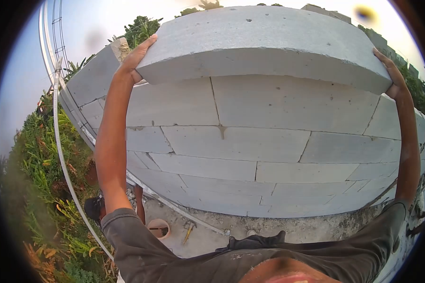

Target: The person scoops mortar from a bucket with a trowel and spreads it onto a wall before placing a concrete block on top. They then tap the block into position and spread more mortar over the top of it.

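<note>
A large pale grey block [264,45] spans the top of the view, held at both ends between my two hands. My left hand [138,59] grips its left end, with the thumb underneath and the fingers along the end face. At the right end, my right hand [389,70] is pressed round the block's edge. Below and behind the block stands a wall [259,106] of similar blocks in staggered courses. Whether the held block touches the top of the wall cannot be made out.
A bucket [159,228] and a hammer [189,232] are on the concrete floor [208,236] below. Another person's arm [140,203] shows beside my left arm. Metal poles [59,132] rise at the left, beside green plants [38,155].
</note>
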`<action>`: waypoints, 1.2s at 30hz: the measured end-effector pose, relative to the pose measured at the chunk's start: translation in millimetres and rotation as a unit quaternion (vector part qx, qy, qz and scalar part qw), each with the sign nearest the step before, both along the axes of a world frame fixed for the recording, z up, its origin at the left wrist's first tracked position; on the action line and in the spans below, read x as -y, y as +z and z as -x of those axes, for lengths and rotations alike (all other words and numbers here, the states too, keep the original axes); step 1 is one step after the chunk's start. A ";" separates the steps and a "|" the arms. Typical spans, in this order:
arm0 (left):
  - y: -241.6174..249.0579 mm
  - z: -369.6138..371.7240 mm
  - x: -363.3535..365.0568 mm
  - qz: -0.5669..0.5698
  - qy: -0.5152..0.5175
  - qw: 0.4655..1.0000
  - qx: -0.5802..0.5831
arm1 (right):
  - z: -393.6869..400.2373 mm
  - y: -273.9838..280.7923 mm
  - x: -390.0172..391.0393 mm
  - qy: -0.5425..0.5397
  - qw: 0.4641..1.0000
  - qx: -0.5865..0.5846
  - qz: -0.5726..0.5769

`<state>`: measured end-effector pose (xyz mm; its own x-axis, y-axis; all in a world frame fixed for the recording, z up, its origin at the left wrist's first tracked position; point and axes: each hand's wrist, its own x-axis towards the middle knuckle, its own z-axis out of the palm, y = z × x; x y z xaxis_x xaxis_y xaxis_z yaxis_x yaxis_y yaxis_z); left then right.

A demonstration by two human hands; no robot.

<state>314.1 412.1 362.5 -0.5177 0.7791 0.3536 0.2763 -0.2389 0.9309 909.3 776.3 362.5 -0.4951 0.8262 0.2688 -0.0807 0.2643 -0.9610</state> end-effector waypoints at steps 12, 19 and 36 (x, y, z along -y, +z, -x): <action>7.7 66.9 -24.8 -0.021 0.099 0.992 -0.068 | 104.7 2.6 -58.6 -0.055 0.977 -0.189 -0.081; 3.0 101.8 -19.8 -0.070 0.073 0.994 -0.034 | 151.8 -0.7 -27.6 -0.129 0.942 -0.250 -0.184; -12.0 126.7 -2.7 -0.230 0.166 0.959 -0.003 | 199.0 -33.3 1.2 -0.087 0.953 -0.187 -0.223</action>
